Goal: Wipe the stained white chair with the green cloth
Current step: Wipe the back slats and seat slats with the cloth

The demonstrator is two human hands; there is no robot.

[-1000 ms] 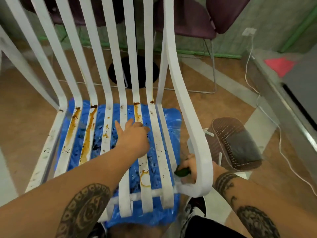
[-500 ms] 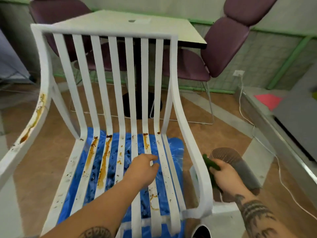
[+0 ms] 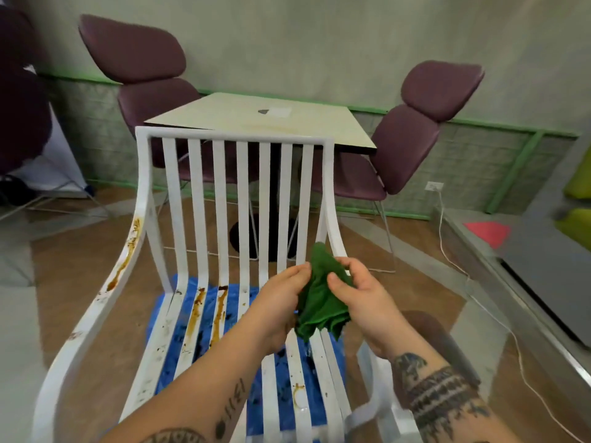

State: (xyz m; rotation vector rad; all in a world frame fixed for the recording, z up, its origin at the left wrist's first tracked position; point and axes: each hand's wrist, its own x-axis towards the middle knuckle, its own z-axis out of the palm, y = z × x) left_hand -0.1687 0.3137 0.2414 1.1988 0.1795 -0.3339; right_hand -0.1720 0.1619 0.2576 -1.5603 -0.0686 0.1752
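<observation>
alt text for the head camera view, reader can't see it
The left hand and right hand hold a crumpled green cloth above the seat of a white slatted chair. Brown stains streak its seat slats and the arm on the left; a blue sheet lies beneath. A square table and purple chairs stand behind.

Both tattooed forearms [image 3: 198, 394] rise from the lower edge toward centre frame. Left hand [image 3: 281, 306] and right hand [image 3: 364, 302] each pinch the green cloth [image 3: 319, 306]

Right forearm [image 3: 441, 401]: dark banded tattoos, dotted rows, just below wrist. Left forearm [image 3: 198, 394]: small dark mark, patterned tattoo at bottom frame edge.
</observation>
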